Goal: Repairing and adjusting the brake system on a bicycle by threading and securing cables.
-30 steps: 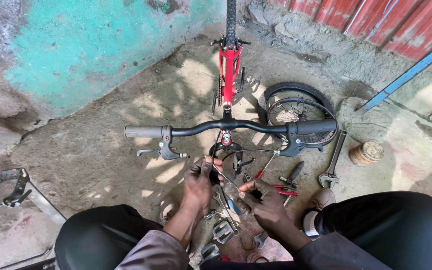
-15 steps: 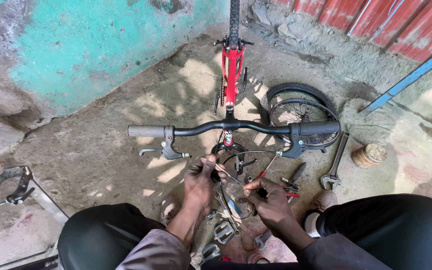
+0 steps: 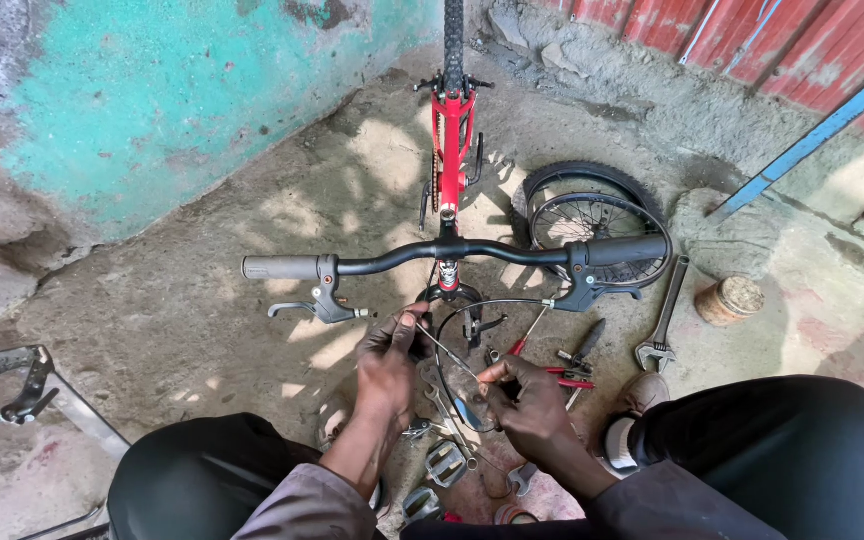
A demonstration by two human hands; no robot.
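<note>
Hands (image 3: pixel 389 362) unmoved (cable (image 3: pixel 449 357) taut).

A thin steel brake cable (image 3: pixel 449 358) ran taut and slanted between both hands, its black housing (image 3: pixel 467 312) looping up to the right brake lever (image 3: pixel 592 292) on the black handlebar (image 3: pixel 452 252).

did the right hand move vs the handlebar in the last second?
Yes. The right hand shifted slightly left, toward the handlebar stem line, closing on the left hand.
</note>
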